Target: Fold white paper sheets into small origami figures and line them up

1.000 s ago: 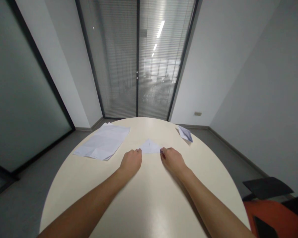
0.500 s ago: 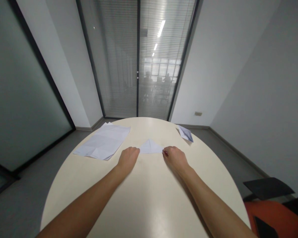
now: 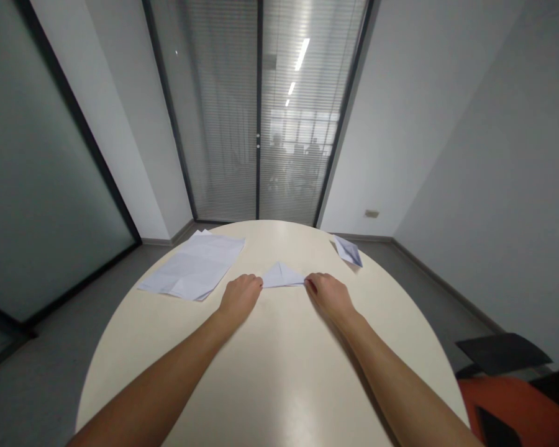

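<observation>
A sheet of white paper folded into a triangle point(image 3: 282, 276) lies between my hands, its peak pointing away from me and a crease running down from the peak. My left hand point(image 3: 241, 294) is closed on its left corner, fingers curled. Its right corner is pinched by my right hand point(image 3: 327, 293). The near edge on the right looks slightly raised off the table. My fingertips are partly hidden behind the hands.
The round cream table point(image 3: 270, 347) bears a stack of white paper sheets point(image 3: 195, 264) at the left and a folded paper piece point(image 3: 347, 251) near the right edge. An orange chair point(image 3: 512, 406) with black armrests stands at the lower right. Glass panels with blinds point(image 3: 228, 124) rise beyond.
Both hands have risen very slightly. The near edge of the folded paper, flat before, now lifts a little at the right corner.
</observation>
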Demonstrator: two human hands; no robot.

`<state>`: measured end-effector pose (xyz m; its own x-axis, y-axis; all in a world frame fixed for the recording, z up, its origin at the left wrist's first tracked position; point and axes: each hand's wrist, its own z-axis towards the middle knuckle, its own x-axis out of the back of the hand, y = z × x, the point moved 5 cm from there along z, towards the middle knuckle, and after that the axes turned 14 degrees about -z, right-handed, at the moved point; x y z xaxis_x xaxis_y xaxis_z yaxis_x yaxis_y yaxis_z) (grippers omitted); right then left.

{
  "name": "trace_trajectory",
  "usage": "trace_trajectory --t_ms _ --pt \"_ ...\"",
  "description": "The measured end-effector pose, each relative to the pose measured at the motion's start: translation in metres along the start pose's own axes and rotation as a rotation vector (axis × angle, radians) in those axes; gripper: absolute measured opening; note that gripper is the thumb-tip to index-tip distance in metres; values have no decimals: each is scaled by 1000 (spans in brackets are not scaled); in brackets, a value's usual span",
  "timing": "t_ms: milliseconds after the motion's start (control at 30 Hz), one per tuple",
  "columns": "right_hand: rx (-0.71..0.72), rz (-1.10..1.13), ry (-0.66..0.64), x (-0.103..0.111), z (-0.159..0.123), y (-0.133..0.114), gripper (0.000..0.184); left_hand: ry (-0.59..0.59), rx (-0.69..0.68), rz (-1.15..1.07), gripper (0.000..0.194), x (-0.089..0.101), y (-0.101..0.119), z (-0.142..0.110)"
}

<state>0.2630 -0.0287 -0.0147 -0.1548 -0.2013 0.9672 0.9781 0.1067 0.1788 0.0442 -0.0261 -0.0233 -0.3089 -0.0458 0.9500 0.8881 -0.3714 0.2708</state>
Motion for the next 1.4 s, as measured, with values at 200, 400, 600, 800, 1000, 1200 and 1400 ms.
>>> trace_trajectory --t_ms 200,400,600,800,1000,1200,1400 --pt "-37 -9 -11 -1 1 1 31 4 10 3 26 0 -2 1" --pt "-34 55 48 -1 2 3 28 21 -13 -24 27 1 -1 0" --pt "-10 130 116 -1 3 3 26 33 19 -40 28 0 -5 0" --pt "37 218 195 -3 6 4 23 67 38 -37 27 2 -7 1" --pt "33 260 239 -3 8 6 25 138 94 -115 25 4 -10 1" --pt "64 295 341 2 8 6 27 216 192 -293 22 6 -16 1" --pt "81 341 420 16 1 -2 32 210 250 -545 21 -2 -10 1"
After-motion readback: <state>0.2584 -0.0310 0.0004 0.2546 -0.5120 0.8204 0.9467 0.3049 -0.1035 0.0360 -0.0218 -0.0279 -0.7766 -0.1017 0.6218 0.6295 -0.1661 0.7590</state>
